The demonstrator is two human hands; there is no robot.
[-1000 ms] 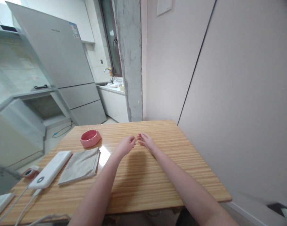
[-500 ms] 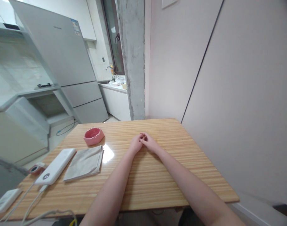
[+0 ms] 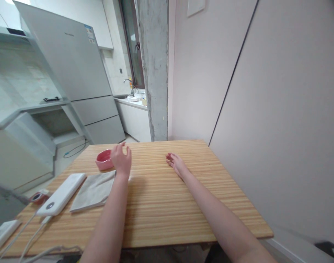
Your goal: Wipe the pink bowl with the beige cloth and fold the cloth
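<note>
My left hand is raised over the table, just right of a pink bowl and partly covering its right side. Its thumb and fingers are apart, and nothing shows in it; whether it touches the bowl I cannot tell. Below that wrist lies a folded grey cloth, its right edge hidden by my forearm. My right hand rests on the wooden table right of the middle, fingers loosely curled and apart, holding nothing.
To the left lie a white power bank with cables, a small red-and-white roll-like item and a white power strip. Beyond the table stand a fridge, a concrete pillar and, on the right, a pale wall.
My hands, together at mid-table before, have parted. The left hand has moved left and up beside the pink bowl, while the right hand has stayed almost in place.
</note>
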